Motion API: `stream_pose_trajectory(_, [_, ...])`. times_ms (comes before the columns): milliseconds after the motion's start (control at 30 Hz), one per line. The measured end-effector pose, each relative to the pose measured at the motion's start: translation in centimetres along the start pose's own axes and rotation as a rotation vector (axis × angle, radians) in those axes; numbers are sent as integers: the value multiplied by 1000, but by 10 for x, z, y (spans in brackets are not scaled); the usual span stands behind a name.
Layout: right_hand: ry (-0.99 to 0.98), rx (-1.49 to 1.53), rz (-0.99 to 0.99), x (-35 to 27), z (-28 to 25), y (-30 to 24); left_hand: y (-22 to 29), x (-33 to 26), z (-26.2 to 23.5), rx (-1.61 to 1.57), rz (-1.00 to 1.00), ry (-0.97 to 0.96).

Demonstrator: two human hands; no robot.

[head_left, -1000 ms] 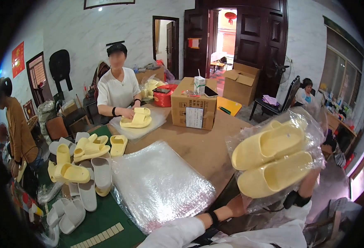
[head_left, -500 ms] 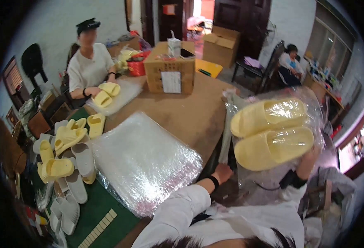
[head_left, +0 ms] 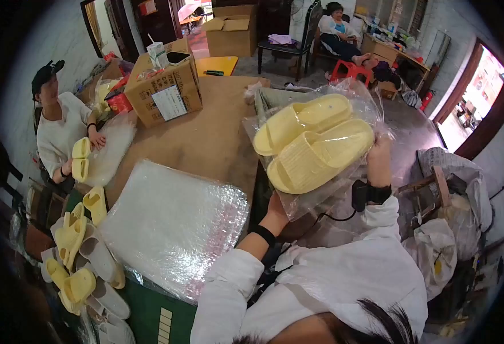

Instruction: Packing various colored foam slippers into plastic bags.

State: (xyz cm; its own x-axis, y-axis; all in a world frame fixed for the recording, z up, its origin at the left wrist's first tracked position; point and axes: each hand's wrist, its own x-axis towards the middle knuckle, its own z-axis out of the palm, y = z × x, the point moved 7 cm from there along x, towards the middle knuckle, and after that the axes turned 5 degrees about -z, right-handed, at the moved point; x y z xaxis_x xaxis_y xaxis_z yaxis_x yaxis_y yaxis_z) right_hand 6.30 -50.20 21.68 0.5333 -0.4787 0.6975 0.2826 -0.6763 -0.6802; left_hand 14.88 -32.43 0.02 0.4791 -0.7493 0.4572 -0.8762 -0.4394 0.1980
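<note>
A pair of yellow slippers lies inside a clear plastic bag, held up over the right side of the table. My right hand is closed on the bag's right edge, beside the heel of the nearer slipper. At the bag's lower left corner, my left hand grips the plastic, its fingertips partly hidden. To the left of it, a stack of flat clear bags covers the table's near part. Loose yellow slippers and grey slippers are piled beyond the stack at the left.
Across the table, a co-worker handles small yellow slippers over a clear bag. A cardboard box with a phone on top stands on the brown tabletop. Another person sits at the back. Sacks stand at the right.
My view has swung to the right. My left hand has come from the table edge to the bag's corner. The bagged slippers are now tilted, toes pointing down and left.
</note>
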Motion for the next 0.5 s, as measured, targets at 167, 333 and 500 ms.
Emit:
stream_pose_trajectory(167, [416, 343, 261, 5, -28, 112, 32, 5, -2, 177, 109, -410])
stream_pose_trajectory(333, [858, 583, 199, 18, -11, 127, 19, -5, -12, 156, 49, -351])
stream_pose_trajectory(500, [299, 181, -97, 8, 72, 97, 15, -7, -13, 161, 77, -350])
